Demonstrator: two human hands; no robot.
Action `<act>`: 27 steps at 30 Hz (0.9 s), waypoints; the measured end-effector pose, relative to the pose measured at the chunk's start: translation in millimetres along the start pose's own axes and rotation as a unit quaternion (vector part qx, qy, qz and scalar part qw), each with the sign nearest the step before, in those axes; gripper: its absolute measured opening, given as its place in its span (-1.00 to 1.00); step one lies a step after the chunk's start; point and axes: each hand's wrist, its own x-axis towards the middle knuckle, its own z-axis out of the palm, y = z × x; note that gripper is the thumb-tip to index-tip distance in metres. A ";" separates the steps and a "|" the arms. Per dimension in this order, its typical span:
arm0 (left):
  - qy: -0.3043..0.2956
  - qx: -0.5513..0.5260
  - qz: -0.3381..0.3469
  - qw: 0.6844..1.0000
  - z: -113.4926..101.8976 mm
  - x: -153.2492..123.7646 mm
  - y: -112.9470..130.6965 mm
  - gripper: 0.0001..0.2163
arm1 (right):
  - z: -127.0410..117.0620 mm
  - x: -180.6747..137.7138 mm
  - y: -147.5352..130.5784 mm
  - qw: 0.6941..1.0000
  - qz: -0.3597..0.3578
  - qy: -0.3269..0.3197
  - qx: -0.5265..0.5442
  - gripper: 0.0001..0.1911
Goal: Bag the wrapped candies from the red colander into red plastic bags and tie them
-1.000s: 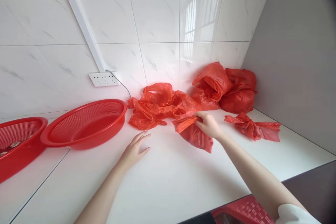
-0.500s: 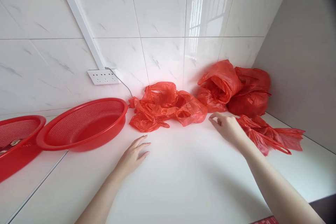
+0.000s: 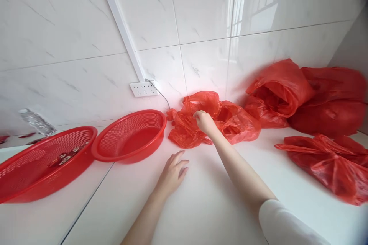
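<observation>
My left hand [image 3: 173, 173] hovers over or rests on the white tabletop, fingers loosely spread and holding nothing. In front of it lies a crumpled heap of thin red plastic bags [image 3: 240, 124] against the tiled wall. My right hand [image 3: 204, 121] is over the left part of this heap, its fingers drawn together; whatever they hold, if anything, is hidden. Whether the fingertips touch the plastic I cannot tell. Left of the heap stands a round red plastic basket [image 3: 130, 157] with mesh sides and nothing visible inside.
Another red basket [image 3: 43, 183] at the left holds small dark red and white pieces. Behind it leans a clear plastic bottle [image 3: 37, 121]. Fuller red bags [image 3: 327, 113] stand in the right corner, with a loose red bag [image 3: 336, 164] in front. A wall socket [image 3: 143, 89] has a cable.
My right hand has moved left, from beside the heap's right end to above its left part. My left hand stays open near the heap. The view has turned left.
</observation>
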 end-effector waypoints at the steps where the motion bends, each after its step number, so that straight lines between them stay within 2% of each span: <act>1: -0.005 0.001 0.005 1.000 1.0 -0.7 1.4 -0.74 | 7.3 2.3 -1.1 0.999 0.015 -0.016 -0.026 -0.66; 4: -0.021 -0.004 0.007 1.000 3.1 -2.1 5.5 -0.73 | 19.2 6.2 -0.1 0.997 0.034 -0.046 -0.054 -0.44; 5: -0.023 -0.008 0.003 1.000 3.7 -2.4 6.6 -0.71 | 18.9 7.3 1.4 0.996 0.036 -0.055 -0.059 -0.45; 8: -0.020 -0.034 -0.014 0.999 6.9 -3.0 9.5 -0.64 | 5.1 10.7 6.6 0.997 0.018 -0.055 -0.058 -0.72; 10: -0.005 -0.059 -0.031 0.998 10.2 -2.9 12.2 -0.56 | -11.2 12.0 8.0 0.998 -0.003 -0.026 -0.049 -0.79; 12: 0.027 -0.082 -0.051 0.995 13.0 -1.2 16.2 -0.47 | -27.9 11.5 6.5 0.999 -0.026 0.034 -0.014 -0.79; 14: 0.079 -0.099 -0.068 0.990 13.7 3.9 21.2 -0.39 | -41.4 8.6 2.8 0.986 -0.058 0.132 0.081 -0.79; 17: 0.196 -0.107 -0.065 0.973 8.3 19.7 28.9 -0.32 | -54.7 0.7 -5.3 0.922 -0.092 0.277 0.253 -0.80; 19: 0.280 -0.113 -0.058 0.952 -0.7 33.2 33.7 -0.27 | -61.2 -6.3 -11.5 0.894 -0.101 0.309 0.310 -0.82; 23: 0.400 -0.150 -0.059 0.902 -36.6 49.2 43.9 -0.29 | -73.3 -22.8 -22.6 0.879 -0.140 0.272 0.367 -0.87; 27: 0.484 -0.074 0.004 0.872 -87.2 39.4 57.1 -0.38 | -78.9 -42.0 -27.9 0.909 -0.184 0.170 0.334 -0.91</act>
